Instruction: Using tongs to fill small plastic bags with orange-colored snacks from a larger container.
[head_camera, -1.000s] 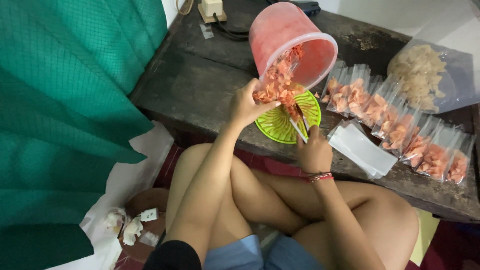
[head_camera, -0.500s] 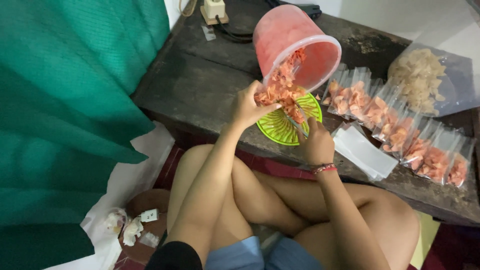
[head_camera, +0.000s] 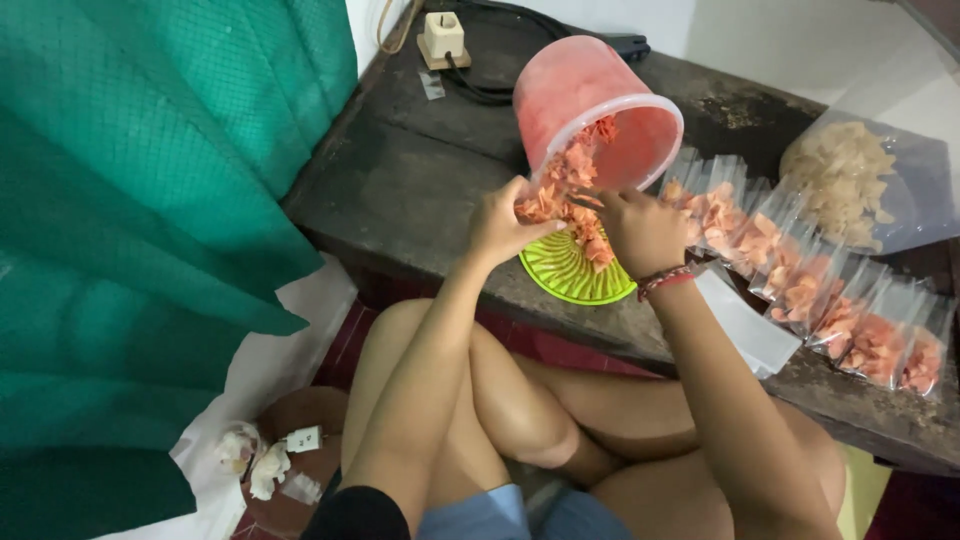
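Both hands, left hand (head_camera: 500, 225) and right hand (head_camera: 640, 228), curl fingers around orange chips (head_camera: 570, 180); the chips hide the fingertips.

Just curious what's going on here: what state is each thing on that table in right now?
Tub: tipped on its side, mouth toward the person.
Crackers: spilling from the tub.
Green plate: flat under the hands.
Small bags: filled, in a row.
Big bag: holds pale crackers.
Left hand: gripping crackers.
Right hand: in the crackers.

head view, steep downward, close over table (head_camera: 400, 190)
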